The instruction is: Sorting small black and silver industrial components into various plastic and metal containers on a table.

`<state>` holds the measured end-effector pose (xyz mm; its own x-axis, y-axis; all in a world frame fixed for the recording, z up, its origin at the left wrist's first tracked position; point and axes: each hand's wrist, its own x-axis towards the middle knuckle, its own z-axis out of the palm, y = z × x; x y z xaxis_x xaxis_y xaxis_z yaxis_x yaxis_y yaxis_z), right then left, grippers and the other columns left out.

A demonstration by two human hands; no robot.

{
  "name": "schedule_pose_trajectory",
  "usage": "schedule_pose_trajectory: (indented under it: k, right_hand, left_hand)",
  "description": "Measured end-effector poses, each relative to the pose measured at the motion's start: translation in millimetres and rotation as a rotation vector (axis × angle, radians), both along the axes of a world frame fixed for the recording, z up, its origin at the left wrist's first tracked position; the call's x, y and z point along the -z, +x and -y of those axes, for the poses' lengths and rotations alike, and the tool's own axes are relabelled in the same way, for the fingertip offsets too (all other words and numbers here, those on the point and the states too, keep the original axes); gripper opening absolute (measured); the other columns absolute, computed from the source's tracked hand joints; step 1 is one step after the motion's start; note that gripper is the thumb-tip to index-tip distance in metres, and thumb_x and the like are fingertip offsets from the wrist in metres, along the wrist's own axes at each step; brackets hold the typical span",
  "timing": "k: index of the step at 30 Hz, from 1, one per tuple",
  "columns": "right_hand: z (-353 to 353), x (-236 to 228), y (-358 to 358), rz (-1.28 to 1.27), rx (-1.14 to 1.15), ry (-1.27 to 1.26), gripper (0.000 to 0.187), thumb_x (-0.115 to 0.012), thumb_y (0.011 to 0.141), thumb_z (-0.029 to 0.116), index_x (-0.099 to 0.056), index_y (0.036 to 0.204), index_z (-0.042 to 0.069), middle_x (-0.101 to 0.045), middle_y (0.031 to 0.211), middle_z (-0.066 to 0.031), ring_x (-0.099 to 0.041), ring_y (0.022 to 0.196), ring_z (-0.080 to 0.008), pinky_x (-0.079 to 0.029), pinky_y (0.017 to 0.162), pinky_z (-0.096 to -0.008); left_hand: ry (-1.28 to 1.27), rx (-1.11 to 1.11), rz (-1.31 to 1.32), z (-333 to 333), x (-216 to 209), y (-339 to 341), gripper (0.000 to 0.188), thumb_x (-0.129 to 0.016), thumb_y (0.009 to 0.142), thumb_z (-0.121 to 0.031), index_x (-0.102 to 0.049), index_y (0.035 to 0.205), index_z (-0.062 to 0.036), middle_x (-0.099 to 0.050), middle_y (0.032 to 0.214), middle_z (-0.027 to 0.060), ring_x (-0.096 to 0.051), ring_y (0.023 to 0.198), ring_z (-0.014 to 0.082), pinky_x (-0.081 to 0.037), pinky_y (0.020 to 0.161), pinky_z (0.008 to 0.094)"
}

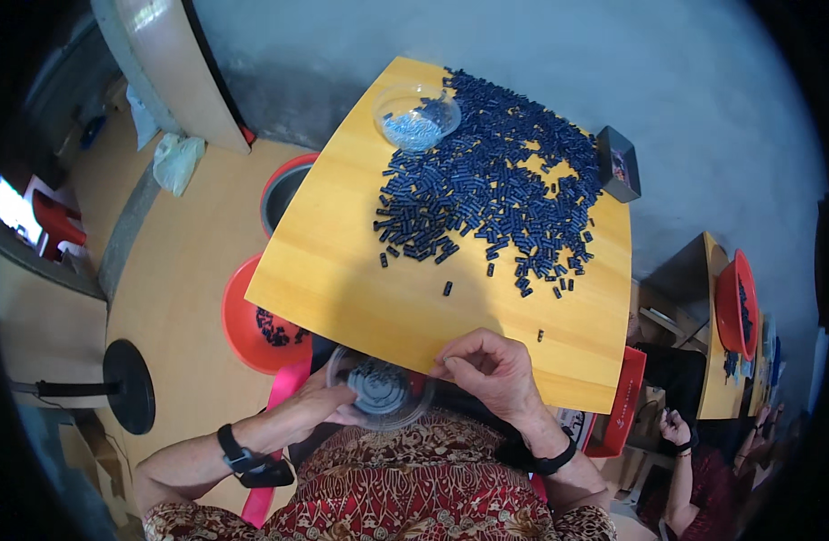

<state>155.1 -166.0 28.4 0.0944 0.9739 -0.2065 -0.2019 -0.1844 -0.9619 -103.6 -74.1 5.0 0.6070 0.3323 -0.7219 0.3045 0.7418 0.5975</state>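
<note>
My left hand (327, 402) grips a clear round plastic tub (418, 406) in front of my body, just below the table's near edge. Small pale pieces (371, 379) lie inside it. To the right of the tub, my right hand (497, 371) is over the table edge, thumb and fingers pinched together; whatever they hold is too small to make out. A great many small black cylindrical parts (495, 180) are heaped on the yellow table (342, 243). A few lie apart from the heap, one of them a single black piece (448, 288) nearer to me.
A clear bowl (443, 113) of small silvery pieces stands at the table's far left, and a dark box (619, 164) at its right edge. Red basins (238, 338) sit on the left floor. Rightward, another person's hand (676, 427) shows near a second table (716, 379).
</note>
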Motion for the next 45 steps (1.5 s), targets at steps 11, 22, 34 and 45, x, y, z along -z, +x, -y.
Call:
schedule_pose_trajectory:
  k: [11,22,34,45]
  right_hand:
    - [8.4,-1.6,38.8,0.424,0.178,0.175,0.012,-0.062,0.09,-0.004,-0.07,0.097,0.001,-0.067,0.092,-0.0013,-0.065,0.082,-0.0076,-0.051,0.073,-0.022]
    - [6.7,-15.2,27.1,0.112,-0.08,-0.181,0.009,-0.067,0.093,0.003,-0.071,0.1,-0.001,-0.068,0.087,-0.0024,-0.064,0.079,-0.0075,-0.053,0.07,-0.0228]
    - [4.0,-30.2,98.9,0.011,0.214,-0.062,0.013,-0.07,0.091,0.006,-0.072,0.101,-0.002,-0.073,0.084,-0.0079,-0.07,0.071,-0.0155,-0.057,0.068,-0.0268]
    - [28.4,-64.9,168.9,0.38,0.413,0.114,0.022,-0.069,0.09,0.003,-0.071,0.111,0.0,-0.066,0.074,-0.0035,-0.06,0.062,-0.0084,-0.049,0.058,-0.0238]
  left_hand:
    - [-0.057,-0.043,-0.084,14.8,-19.3,-49.9,0.073,-0.06,0.09,-0.008,-0.02,0.151,-0.0021,-0.06,0.119,0.019,-0.069,0.103,0.0339,-0.057,0.095,0.04]
    - [0.085,-0.031,0.004,10.9,-71.8,-65.7,0.059,-0.056,0.097,-0.015,-0.028,0.149,-0.0073,-0.058,0.116,0.0184,-0.068,0.104,0.0313,-0.056,0.094,0.0407]
    - [0.429,0.216,0.211,-47.4,-81.5,88.3,0.063,-0.059,0.097,-0.02,-0.031,0.15,-0.0019,-0.063,0.109,0.0142,-0.068,0.096,0.0205,-0.054,0.09,0.032]
    - [0.566,0.347,0.269,-79.5,-68.4,227.4,0.064,-0.062,0.093,-0.023,-0.036,0.146,0.0029,-0.062,0.106,0.0104,-0.063,0.09,0.0152,-0.05,0.078,0.0284]
